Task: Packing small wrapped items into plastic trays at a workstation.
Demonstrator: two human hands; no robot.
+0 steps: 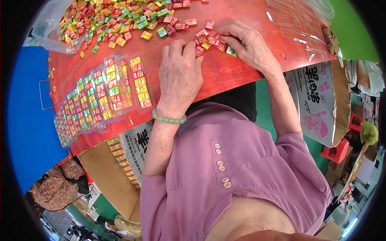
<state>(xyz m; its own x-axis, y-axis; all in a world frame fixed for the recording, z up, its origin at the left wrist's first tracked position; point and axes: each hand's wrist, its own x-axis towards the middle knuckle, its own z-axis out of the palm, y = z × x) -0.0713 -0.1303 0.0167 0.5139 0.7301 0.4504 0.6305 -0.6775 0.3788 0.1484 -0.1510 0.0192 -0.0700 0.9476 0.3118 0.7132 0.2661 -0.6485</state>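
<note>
Over the red tabletop [237,78], my left hand [180,74] is bent at the knuckles with its fingers slightly apart. Its thumb lies beside a small red box [199,51], and the fingertips are partly hidden. My right hand [251,47] reaches in from the other side, index finger and thumb apart, close to a loose cluster of tiny red boxes [217,43]. A yellow box [206,45] sits in that cluster. Beneath the right hand's fingers is a green box [231,51]. Left of my left hand stands a clear strip filled with yellow and red boxes [140,86].
A large heap of coloured boxes [120,18] spreads at the far left beside a clear plastic bag [50,32]. Filled strips [86,100] line the left edge. Clear plastic trays [297,24] lie far right. Cardboard cartons [315,104] and a red stool [335,151] stand below the table.
</note>
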